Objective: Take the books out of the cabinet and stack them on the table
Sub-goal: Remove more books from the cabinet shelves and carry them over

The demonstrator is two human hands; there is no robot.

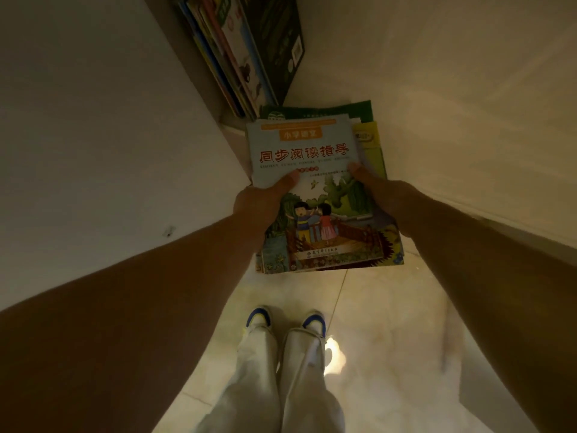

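Both hands clamp a small pile of thin paperback workbooks held over the tiled floor: left hand grips the left edge, thumb flat on the top cover, and right hand grips the right edge likewise; the fingers underneath are hidden. More books lean upright in the cabinet, well beyond the fingertips. Judgement: the pile is light but floppy with slick covers, the lower copies already fanned out, so squeeze both long edges and keep it level.
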